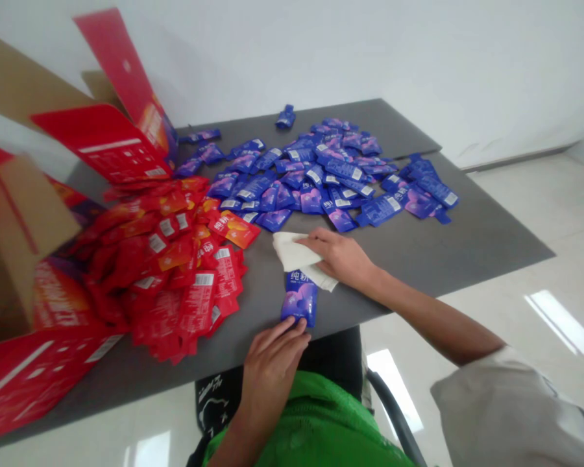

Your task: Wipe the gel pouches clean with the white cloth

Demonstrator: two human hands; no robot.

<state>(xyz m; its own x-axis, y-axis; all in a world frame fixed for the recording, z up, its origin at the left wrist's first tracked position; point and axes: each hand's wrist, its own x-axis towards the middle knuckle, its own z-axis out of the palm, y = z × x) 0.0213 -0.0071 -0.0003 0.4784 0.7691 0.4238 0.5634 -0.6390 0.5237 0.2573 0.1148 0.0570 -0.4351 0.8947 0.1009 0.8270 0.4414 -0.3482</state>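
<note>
A single blue-purple pouch (299, 303) lies flat near the table's front edge, its top covered by a folded cream cloth (292, 251). My right hand (343, 259) is closed on the cloth and presses it over the pouch's upper end. At the pouch's bottom edge, my left hand (275, 357) has its fingers stretched out, fingertips resting on the pouch; its thumb is hidden. Behind the cloth spreads a wide pile of blue pouches (316, 175). A heap of red pouches (175, 259) lies to the left of both hands.
Open red cartons stand at the left: one at the back (102, 146) with raised flaps, another in front (34, 363). Two blue pouches overlap at the right of the grey table (486, 227). A white wall (370, 52) borders the table's back; a black chair armrest (394, 415) is below.
</note>
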